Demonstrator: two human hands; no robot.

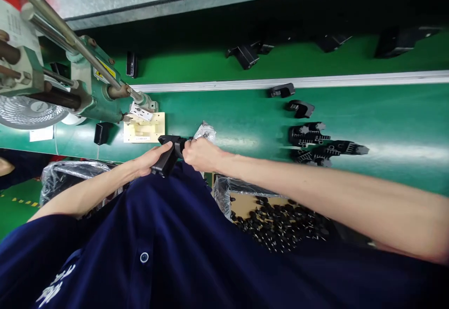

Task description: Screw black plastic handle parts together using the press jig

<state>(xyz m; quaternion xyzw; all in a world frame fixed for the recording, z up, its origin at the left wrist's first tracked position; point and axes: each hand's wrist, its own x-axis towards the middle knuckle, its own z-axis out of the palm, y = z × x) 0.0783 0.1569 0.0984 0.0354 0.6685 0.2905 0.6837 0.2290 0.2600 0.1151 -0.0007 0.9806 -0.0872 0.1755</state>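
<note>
My left hand (153,158) is closed round a black plastic housing (167,159), thumb lying along its top, close in front of my body at the table edge. My right hand (200,154) is a fist against the housing's right end, on a narrower black piece (180,146). The fingers cover most of that piece, so I cannot tell whether it is part of the housing. Just beyond my right hand lies a crumpled clear plastic bag (206,131). A cream fixture block (159,124) sits on the table past my left hand.
A green lever press (101,98) stands over the fixture at left, near a fan (28,110). Black clip-like parts (308,133) lie in a group at right. Below the table edge, a plastic-lined box (221,192) holds many small black parts. Black housings (245,55) rest behind the white strip.
</note>
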